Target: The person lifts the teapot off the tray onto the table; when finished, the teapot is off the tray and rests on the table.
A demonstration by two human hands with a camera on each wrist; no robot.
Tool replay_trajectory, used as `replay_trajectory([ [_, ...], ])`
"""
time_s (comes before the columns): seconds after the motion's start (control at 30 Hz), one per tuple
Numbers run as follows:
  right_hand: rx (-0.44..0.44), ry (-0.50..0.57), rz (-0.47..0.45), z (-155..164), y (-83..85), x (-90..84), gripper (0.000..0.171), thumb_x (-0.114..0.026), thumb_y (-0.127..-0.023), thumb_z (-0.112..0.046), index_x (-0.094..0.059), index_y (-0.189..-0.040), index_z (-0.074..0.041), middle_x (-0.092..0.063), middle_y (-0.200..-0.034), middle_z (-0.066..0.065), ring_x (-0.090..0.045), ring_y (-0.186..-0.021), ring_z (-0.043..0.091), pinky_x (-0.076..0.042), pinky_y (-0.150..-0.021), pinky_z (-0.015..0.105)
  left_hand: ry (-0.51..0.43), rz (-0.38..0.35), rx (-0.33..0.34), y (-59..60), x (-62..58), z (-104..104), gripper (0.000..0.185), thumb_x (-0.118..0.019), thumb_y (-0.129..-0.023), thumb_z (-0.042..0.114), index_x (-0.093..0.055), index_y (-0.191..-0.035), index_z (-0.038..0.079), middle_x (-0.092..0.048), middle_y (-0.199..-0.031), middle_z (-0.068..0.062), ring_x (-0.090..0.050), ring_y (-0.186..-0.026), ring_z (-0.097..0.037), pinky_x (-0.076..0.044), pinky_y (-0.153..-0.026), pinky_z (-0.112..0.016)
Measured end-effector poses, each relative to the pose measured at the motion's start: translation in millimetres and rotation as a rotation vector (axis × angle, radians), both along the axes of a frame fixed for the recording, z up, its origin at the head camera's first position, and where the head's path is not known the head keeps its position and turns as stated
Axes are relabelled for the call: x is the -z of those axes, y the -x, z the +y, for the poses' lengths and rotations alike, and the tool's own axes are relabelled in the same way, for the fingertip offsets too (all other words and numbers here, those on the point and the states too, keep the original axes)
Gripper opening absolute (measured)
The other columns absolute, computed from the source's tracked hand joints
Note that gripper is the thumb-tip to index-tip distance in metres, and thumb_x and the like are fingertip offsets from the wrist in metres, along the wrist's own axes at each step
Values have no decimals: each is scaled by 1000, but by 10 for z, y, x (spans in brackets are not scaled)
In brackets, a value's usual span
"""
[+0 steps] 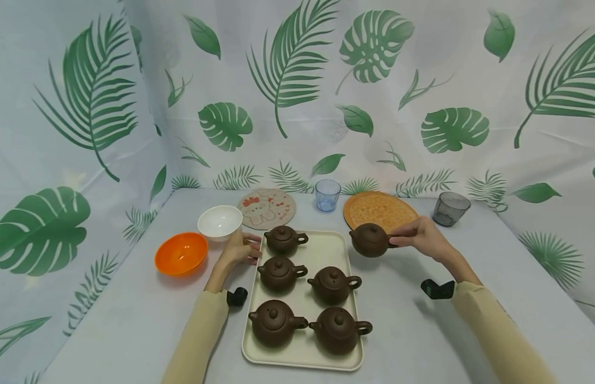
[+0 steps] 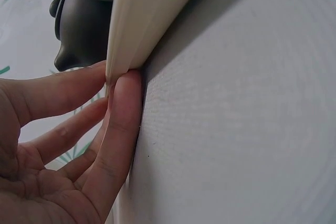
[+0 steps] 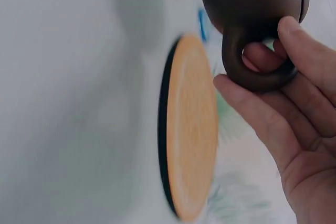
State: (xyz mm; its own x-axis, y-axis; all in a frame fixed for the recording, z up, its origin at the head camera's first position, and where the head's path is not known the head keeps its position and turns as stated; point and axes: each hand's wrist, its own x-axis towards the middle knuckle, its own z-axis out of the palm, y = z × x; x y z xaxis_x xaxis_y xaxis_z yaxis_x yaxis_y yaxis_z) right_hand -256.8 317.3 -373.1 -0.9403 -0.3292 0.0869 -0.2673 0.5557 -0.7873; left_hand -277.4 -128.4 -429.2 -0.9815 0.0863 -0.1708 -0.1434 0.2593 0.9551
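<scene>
No readable text or labels

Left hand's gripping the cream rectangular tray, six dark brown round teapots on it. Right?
Count's off: head view shows five dark brown round teapots on the cream rectangular tray, not six; the sixth teapot is in the right hand. The left hand does grip the tray.

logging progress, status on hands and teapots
Right hand holding round dark-brown teapot aloft by its handle. Left hand pinching cream rectangular tray edge. Five matching teapots on tray. No obstruction visible.
</scene>
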Motion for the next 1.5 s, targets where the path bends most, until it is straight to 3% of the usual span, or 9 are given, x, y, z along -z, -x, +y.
replay_trajectory([
  [0.13,7,-22,16,279,-60,-24,27,-71,-86,-9,-69,-105,10,-73,-91,15,-70,-80,9,-57,-72,26,5,2,-5,-3,0,-5,66,-64,-76,-19,-33,-134,-8,-59,-112,-27,-60,-71,-16,-58,-54,-32],
  [0.43,89,-145,-7,862,-208,-41,30,-70,-87,-12,-69,-105,11,-74,-89,5,-68,-80,5,-52,-70,18,7,9,-8,-11,-16,-16,59,-65,-75,-18,-41,-128,-10,-60,-109,-27,-60,-70,-16,-58,-54,-32],
  [0.63,101,-157,-10,1120,-257,30,29,-69,-87,-10,-68,-104,13,-74,-88,2,-68,-80,4,-51,-69,16,8,16,-12,-22,-21,-17,70,-65,-75,-18,-32,-135,-6,-59,-110,-28,-60,-69,-16,-58,-54,-33],
  [0.9,107,-132,-52,1223,-275,166,29,-70,-86,-11,-68,-103,13,-74,-86,1,-69,-79,7,-52,-71,17,8,5,-14,-15,13,-21,46,-65,-75,-18,-52,-118,-13,-61,-100,-23,-60,-65,-15,-57,-52,-30],
  [1.23,109,-139,-77,1276,-269,236,30,-70,-87,-11,-68,-105,13,-74,-90,1,-68,-81,4,-53,-70,18,-2,16,1,-5,10,1,59,-64,-74,-18,-41,-128,-10,-60,-103,-24,-59,-67,-14,-58,-53,-31],
  [1.5,126,-162,-80,1283,-258,245,32,-70,-87,-13,-68,-107,12,-74,-93,3,-67,-81,3,-53,-70,19,-5,9,3,-9,-4,10,59,-63,-75,-19,-40,-128,-11,-59,-105,-26,-61,-68,-17,-58,-53,-33],
])
